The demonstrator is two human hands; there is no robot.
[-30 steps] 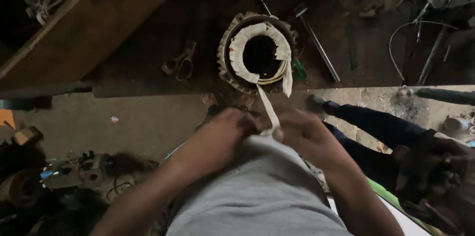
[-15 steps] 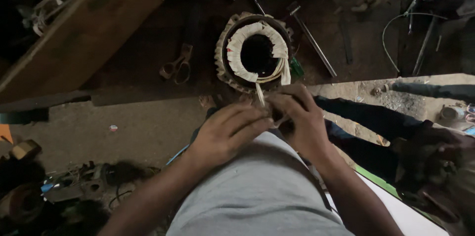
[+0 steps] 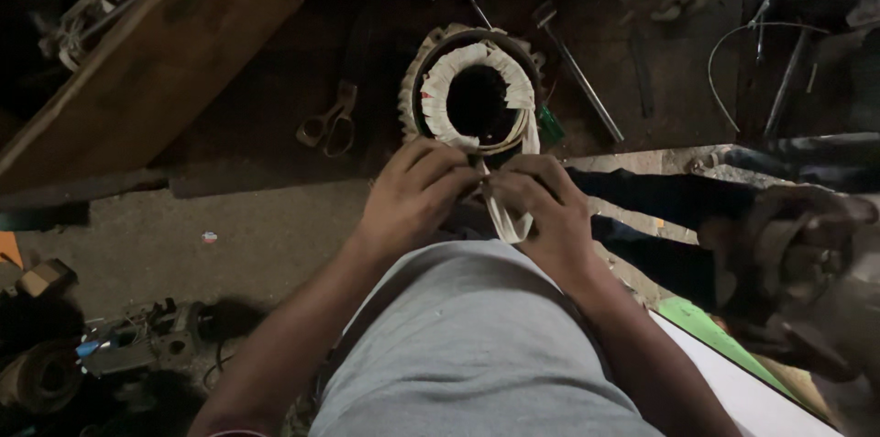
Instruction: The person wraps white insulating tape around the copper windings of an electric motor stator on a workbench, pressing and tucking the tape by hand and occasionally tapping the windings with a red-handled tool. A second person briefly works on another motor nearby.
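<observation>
A round motor stator [image 3: 475,90] stands on the dark floor, its winding ring wrapped in white cloth tape around a black bore. My left hand [image 3: 414,197] and my right hand [image 3: 543,208] meet at the stator's near rim. Both pinch a white tape strip [image 3: 504,217] that runs from the rim and loops down under my right fingers. My grey shirt fills the lower middle of the view.
Scissors [image 3: 328,123] lie left of the stator. A long metal rod [image 3: 579,75] and a green-handled tool [image 3: 550,123] lie to its right. A wooden board [image 3: 151,61] slants at top left. Motor parts [image 3: 128,345] sit at bottom left; wires and scrap crowd the top right.
My hands have moved up from my lap to the stator's rim. The tape strip between stator and hands has shortened and now hangs in a loop.
</observation>
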